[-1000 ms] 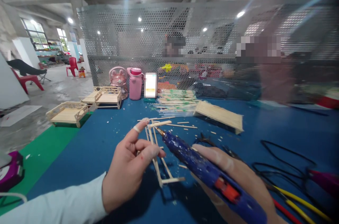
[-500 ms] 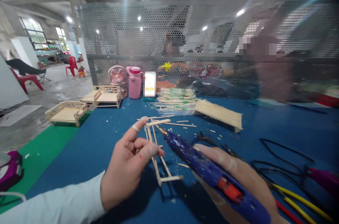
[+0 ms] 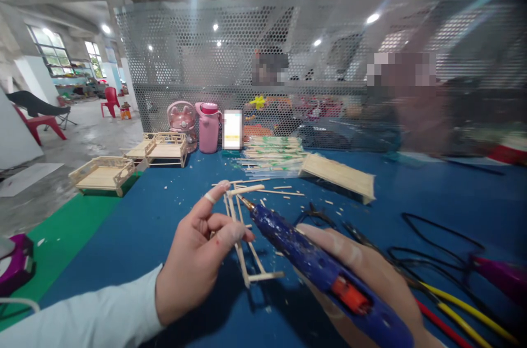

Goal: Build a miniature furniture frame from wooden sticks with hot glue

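Note:
My left hand (image 3: 201, 257) pinches a small frame of thin wooden sticks (image 3: 242, 260) between thumb and fingers, its index finger at the frame's upper end. The frame is held tilted above the blue table (image 3: 164, 227). Wrapped around a blue glue gun (image 3: 304, 254) with a red part in its body is my right hand (image 3: 362, 265). The gun's metal tip points up and left and is at the frame's upper joint, close beside a short stick; whether it touches is too small to tell.
Small wooden furniture models (image 3: 102, 174) stand at the left. Bundled sticks (image 3: 274, 150) and a slatted wooden panel (image 3: 337, 175) lie behind my hands. Pink bottle (image 3: 209, 131) and lit phone (image 3: 233, 131) stand by the mesh screen. Pliers (image 3: 453, 309) and black cable (image 3: 440, 227) are at right.
The glue gun and my right hand have moved slightly left, bringing the tip closer to the frame's upper joint. My left hand holds the frame nearly unchanged.

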{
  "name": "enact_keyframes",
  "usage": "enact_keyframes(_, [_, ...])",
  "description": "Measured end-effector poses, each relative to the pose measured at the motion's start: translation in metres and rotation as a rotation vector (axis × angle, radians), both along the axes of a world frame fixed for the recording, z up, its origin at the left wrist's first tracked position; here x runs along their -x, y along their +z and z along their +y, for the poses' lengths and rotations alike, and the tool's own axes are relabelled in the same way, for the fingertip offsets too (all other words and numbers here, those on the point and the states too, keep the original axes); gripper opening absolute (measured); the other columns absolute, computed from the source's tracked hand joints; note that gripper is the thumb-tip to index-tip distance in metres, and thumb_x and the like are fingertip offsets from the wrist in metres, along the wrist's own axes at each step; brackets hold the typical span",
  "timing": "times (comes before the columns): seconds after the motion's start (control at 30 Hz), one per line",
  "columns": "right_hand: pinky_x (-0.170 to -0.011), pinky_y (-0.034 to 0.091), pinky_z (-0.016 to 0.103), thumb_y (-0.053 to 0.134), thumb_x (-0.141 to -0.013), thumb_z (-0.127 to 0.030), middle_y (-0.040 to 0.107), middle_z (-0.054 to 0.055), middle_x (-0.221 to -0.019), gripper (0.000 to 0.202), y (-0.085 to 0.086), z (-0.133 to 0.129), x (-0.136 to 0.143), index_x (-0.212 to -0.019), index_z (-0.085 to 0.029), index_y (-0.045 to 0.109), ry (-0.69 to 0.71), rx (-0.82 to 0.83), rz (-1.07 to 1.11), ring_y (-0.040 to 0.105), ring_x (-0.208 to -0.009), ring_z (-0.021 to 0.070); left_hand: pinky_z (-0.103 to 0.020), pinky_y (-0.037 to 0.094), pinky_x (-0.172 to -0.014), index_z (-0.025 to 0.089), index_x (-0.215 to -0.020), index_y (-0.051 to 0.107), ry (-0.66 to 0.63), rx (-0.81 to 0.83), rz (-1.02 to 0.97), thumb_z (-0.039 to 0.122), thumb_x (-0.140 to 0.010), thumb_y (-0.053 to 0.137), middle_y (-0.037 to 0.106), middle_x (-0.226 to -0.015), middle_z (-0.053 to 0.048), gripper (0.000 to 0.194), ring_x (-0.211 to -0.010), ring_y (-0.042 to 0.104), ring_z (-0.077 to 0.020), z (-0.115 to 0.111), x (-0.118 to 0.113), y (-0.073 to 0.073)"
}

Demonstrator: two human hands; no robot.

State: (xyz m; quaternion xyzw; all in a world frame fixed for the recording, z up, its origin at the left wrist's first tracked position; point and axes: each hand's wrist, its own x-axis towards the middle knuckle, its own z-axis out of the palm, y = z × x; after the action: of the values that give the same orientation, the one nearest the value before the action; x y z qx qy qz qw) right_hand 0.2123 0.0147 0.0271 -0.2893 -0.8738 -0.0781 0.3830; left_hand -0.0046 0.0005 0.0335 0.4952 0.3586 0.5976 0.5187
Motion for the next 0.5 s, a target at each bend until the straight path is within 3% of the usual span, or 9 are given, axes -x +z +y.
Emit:
enact_keyframes(0.2, [-0.064, 0.056, 0.03, 0.053, -0.08, -0.017, 0.072, 0.005, -0.092, 0.055, 0.0042, -0.0019, 0.0027, -0.133, -0.026, 0.041, 0.008, -0.002, -0.014, 0.071, -0.078, 0.0226, -0.024, 0.048, -0.076, 0.012, -0.143, 0.031, 0.012, 0.006, 0.008, 0.024, -0.082, 0.063, 0.07, -0.066, 0.0, 0.07, -0.069, 0.064, -0.0118, 0.0007, 0.0001, 0.0004])
enact_keyframes(0.5, [-0.063, 0.056, 0.031, 0.052, -0.082, -0.022, 0.072, 0.003, -0.091, 0.053, -0.003, -0.001, -0.0002, -0.134, -0.029, 0.04, -0.034, -0.004, 0.03, 0.071, -0.074, 0.0226, -0.024, 0.048, -0.077, 0.011, -0.141, 0.035, 0.017, -0.004, 0.028, 0.027, -0.081, 0.064, 0.069, -0.065, -0.001, 0.069, -0.07, 0.066, -0.0138, -0.0004, 0.0004, 0.0014])
